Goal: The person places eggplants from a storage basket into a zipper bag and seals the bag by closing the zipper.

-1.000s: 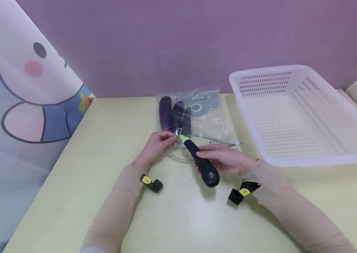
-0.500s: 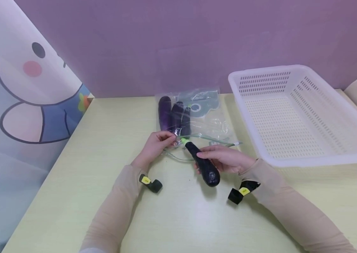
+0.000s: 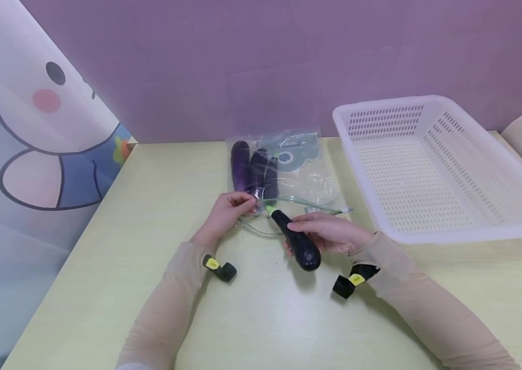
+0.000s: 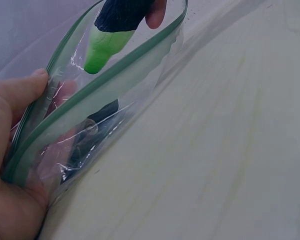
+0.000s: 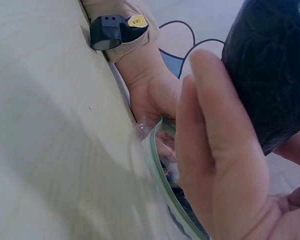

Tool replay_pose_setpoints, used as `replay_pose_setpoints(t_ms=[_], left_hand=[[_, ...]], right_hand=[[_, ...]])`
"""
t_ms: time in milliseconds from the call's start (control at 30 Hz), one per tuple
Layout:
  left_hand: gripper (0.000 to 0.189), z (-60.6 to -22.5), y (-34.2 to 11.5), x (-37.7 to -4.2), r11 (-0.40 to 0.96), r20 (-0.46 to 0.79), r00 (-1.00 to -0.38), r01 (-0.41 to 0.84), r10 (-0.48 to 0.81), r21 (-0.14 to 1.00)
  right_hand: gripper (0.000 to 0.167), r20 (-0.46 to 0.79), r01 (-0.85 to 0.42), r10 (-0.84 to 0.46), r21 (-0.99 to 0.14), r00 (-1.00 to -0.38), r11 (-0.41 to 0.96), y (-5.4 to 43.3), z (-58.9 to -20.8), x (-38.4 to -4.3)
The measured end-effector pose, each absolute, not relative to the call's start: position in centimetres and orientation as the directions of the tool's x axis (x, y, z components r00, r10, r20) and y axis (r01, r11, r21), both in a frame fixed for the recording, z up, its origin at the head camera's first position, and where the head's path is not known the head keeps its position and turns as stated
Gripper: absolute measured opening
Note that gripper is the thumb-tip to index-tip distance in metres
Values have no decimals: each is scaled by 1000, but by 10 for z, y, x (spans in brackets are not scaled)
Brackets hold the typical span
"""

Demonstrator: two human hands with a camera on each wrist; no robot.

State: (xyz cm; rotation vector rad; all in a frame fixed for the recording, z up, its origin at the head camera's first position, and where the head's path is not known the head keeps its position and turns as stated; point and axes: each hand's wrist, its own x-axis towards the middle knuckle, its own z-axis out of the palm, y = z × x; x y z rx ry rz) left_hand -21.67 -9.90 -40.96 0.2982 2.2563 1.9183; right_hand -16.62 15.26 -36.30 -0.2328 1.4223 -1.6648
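A dark eggplant point(image 3: 299, 241) with a light green tip lies in the right hand point(image 3: 330, 231), whose thumb and fingers grip it around the middle. Its tip points away from the person, and in the left wrist view that green tip point(image 4: 105, 50) sits between the two green zip edges at the bag's mouth. The clear zip bag point(image 3: 307, 177) lies on the table, with three dark purple eggplants point(image 3: 241, 167) inside on its left. At the left corner of the mouth, the left hand point(image 3: 228, 213) pinches the bag's edge between thumb and fingers.
A white perforated plastic basket point(image 3: 420, 180) stands on the table point(image 3: 251, 313) to the right of the bag. Behind rises a purple wall point(image 3: 196, 72). A cartoon-printed curtain point(image 3: 34, 246) hangs at the left.
The tip of the held eggplant has shifted slightly towards the person and to the right. Both hands stay almost in place, and the bag lies as before.
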Motion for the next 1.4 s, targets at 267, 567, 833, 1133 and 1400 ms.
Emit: replay_pose_setpoints(t_ms=[267, 567, 833, 1133, 1400], left_hand=[[19, -408, -100, -216, 137, 11, -963, 49, 268, 989], [19, -405, -101, -215, 124, 25, -960, 62, 278, 990], [17, -404, -102, -215, 130, 28, -955, 69, 295, 989], [19, -407, -103, -215, 178, 10, -956, 65, 294, 982], [19, -410, -99, -215, 174, 23, -952, 79, 305, 982]], right_hand=[[50, -405, 515, -716, -854, -569, 73, 152, -362, -166], [56, -413, 546, -683, -838, -602, 26, 152, -361, -168], [55, -367, 540, -654, -838, -661, -76, 147, -360, -170], [56, -355, 545, -544, -805, -760, -236, 134, -363, -171], [52, -364, 541, -490, -791, -792, -287, 122, -367, -174]])
